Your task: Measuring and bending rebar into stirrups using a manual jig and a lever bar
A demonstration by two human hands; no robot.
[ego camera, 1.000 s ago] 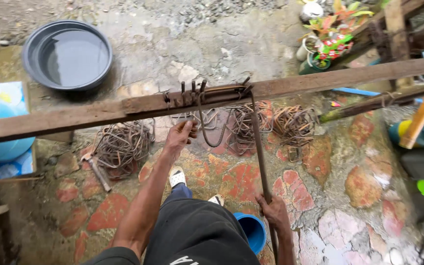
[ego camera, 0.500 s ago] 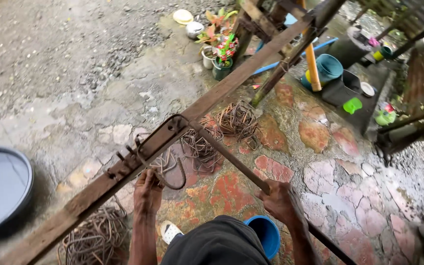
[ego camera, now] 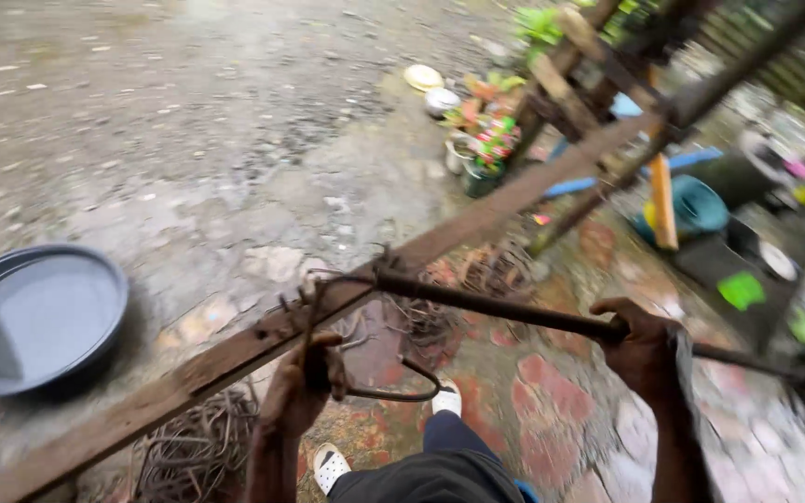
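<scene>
A long rusty wooden beam runs diagonally from lower left to upper right, with nails or pins sticking up near its middle. My left hand is closed on a thin bent steel wire just below the beam. My right hand grips a dark metal bar that reaches from the pins on the beam out to the right. My knee in dark trousers and a white shoe show below.
A dark round basin of water sits at the left. Coils of bent wire lie on the stone floor under the beam. Potted plants, a teal bucket and wooden scraps stand at the upper right.
The view has swung and tilted. The bar in my right hand has swept round from pointing toward me to lying out to the right. My left hand stays at the wire by the beam.
</scene>
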